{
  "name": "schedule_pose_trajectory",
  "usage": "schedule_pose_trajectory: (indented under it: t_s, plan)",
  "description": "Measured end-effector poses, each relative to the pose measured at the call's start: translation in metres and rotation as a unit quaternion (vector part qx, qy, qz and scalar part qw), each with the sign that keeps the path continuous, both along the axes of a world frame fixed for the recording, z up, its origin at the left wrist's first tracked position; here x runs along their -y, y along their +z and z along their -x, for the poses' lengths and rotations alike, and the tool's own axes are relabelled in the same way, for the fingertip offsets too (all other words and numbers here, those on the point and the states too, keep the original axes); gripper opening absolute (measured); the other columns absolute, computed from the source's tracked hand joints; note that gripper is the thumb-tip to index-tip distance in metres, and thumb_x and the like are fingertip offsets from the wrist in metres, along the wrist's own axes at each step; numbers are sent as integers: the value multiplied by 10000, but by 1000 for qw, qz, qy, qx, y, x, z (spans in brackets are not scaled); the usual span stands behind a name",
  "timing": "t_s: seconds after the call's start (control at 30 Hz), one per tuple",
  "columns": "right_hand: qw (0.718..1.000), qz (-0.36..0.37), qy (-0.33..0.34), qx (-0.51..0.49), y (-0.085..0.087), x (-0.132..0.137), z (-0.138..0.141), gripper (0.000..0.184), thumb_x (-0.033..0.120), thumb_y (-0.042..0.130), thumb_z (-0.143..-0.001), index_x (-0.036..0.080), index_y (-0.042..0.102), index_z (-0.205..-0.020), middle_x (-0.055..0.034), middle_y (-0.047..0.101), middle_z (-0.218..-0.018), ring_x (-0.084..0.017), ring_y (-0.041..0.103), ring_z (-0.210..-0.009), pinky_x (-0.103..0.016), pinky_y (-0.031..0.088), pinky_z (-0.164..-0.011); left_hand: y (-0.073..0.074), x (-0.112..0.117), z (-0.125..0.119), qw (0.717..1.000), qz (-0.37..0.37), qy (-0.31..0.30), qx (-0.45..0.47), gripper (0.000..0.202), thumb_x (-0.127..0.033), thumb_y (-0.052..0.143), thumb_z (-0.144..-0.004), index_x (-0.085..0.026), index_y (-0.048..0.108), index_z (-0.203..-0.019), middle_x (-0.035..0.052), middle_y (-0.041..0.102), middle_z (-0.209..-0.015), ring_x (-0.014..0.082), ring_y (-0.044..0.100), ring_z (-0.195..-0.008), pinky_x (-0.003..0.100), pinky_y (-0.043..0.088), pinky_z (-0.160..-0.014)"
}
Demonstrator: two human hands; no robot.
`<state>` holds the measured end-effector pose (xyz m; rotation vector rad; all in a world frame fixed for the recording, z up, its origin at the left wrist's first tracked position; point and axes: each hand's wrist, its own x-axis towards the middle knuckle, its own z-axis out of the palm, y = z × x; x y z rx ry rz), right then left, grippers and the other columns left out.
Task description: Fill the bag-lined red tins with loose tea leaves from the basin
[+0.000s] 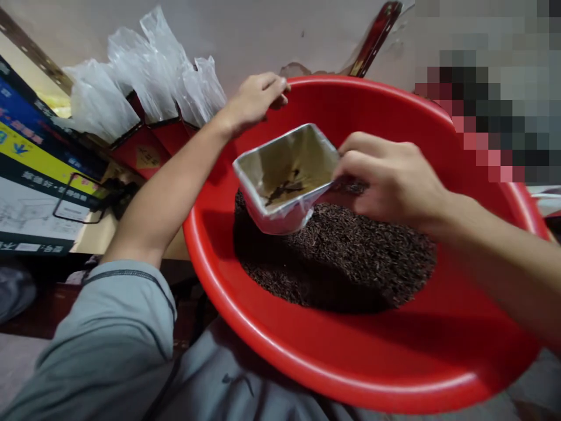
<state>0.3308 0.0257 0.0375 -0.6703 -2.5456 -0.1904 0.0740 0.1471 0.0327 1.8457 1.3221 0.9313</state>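
A large red plastic basin (438,377) holds a broad heap of dark, thin, dry strands that look like loose tea (372,251). Above the heap, my right hand (385,172) grips a rectangular scoop (284,219) by one end. The scoop's opening faces me, its walls look covered in clear plastic, and a few dark bits lie inside. At the basin's far left rim, my left hand (258,99) has its fingers curled over the edge; its fingertips are partly hidden.
Left of the basin stand several red boxes (146,152) with clear plastic bags (153,76) rising out of their tops. A printed carton (39,169) is at the far left. Behind, a dark red perforated metal post (374,38) leans against the wall (263,35).
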Motion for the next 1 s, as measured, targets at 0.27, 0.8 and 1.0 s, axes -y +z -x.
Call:
schedule_pose_trajectory:
  t_s: [0.27, 0.8, 1.0]
  plan:
    - [973, 80, 218, 16, -21, -84, 60, 316, 487, 589, -1031, 198, 712, -994, -42, 686, -1014, -150, 653, -880, -306, 507, -786, -20, -12, 33, 989, 110, 78, 65, 308, -403, 492, -1056, -197, 706, -972, 58, 751, -866, 197, 720, -970, 248, 489, -754]
    - [993, -28, 80, 80, -48, -153, 80, 421, 507, 460, -1072, 226, 670, -1303, -108, 710, -1180, -231, 643, -1011, -375, 535, -808, -28, -24, 54, 956, 227, 42, 184, 381, -407, 429, -1087, -132, 681, -1164, 98, 768, -969, 210, 755, -973, 323, 566, -915]
    - [993, 114, -38, -8, -64, -135, 52, 697, 485, 604, -979, 300, 374, -1610, -119, 655, -1329, -284, 638, -1139, -447, 583, -903, -36, -29, 45, 961, 216, 54, 165, 431, -505, 466, -1064, -138, 682, -1133, 88, 770, -901, 202, 761, -905, 291, 560, -866]
